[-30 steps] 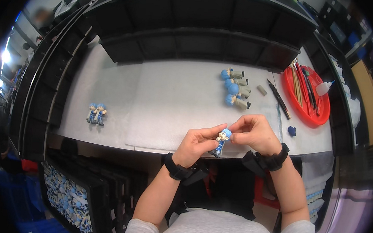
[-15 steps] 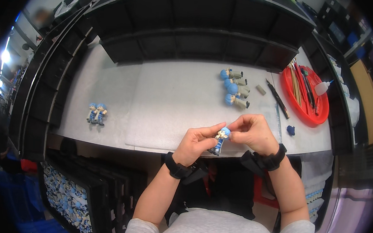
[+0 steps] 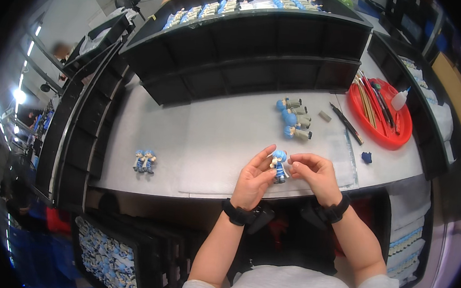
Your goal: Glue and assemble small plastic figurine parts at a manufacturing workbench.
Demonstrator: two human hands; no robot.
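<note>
left hand point(image 3: 255, 184): grasping; thumb and fingers pinch the figurine from its left side, probably so the front and the right side stay reachable.
held figurine point(image 3: 279, 166): between the two hands, just over the near edge of the table point(image 3: 215, 137); upright, blue hair up, dark feet down, blue clothing showing. held close, likely for a clear view of small detail.
right hand point(image 3: 318, 176): thumb and fingers curled toward each other just beside the figurine's right side; contact, or a pinch on something thin, cannot tell at this size.
figurine pair point(image 3: 145, 161): on the left of the table, side by side, blue clothing like the held one; probably set apart to keep kinds sorted.
figurine row point(image 3: 298, 133): beyond the hands, lying close together, heads left, feet right, khaki-grey clothing; same orientation probably makes pickup easy.
red tray point(image 3: 400, 141): right side, holds brushes point(image 3: 369, 105) and a small bottle point(image 3: 399, 100); the rim likely stops them rolling.
loose items: black pen-like tool point(image 3: 347, 124), grey block point(image 3: 324, 115), dark blue lump point(image 3: 366, 157), all right of centre, presumably for right-hand reach.
black rack point(image 3: 236, 64): behind the work area, more figurines on top.
</note>
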